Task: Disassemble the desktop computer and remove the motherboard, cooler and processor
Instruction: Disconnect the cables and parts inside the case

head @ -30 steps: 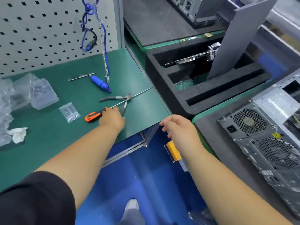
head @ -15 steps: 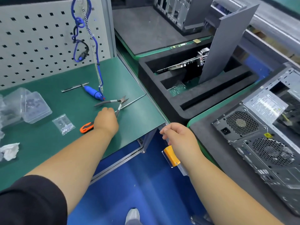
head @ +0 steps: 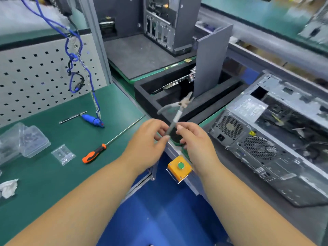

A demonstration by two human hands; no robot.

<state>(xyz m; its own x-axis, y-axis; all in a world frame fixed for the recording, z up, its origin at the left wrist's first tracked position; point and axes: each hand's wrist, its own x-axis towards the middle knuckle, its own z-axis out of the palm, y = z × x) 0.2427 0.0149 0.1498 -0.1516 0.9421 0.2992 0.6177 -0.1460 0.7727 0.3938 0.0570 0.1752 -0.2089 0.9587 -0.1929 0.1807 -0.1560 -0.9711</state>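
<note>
Fingers (head: pixel 164 139) of the left hand (head: pixel 145 148) are curled round one grey handle of the pliers (head: pixel 179 109), while the right hand (head: pixel 197 144) meets the same handle with thumb and fingertips bent toward it; whether the right actually pinches it cannot be told through the motion blur. The step in hand is judged to be tool preparation, with case teardown barely begun. To the right of the fingers lies the desktop computer (head: pixel 266 144), the largest item: a grey sheet-metal tower on its side, perforated round fan grilles facing the viewer, interior cables exposed. Beyond the fingers sits a black foam tray (head: pixel 147 96) with rectangular slots holding circuit boards on edge. To their left, the matte green bench mat (head: pixel 53 174) carries a long-shaft screwdriver (head: pixel 95 154) with an orange-and-black moulded grip. The next move probably calls for settling the pliers in one hand and carrying them to the open chassis, jaws directed at a connector or tie.
</note>
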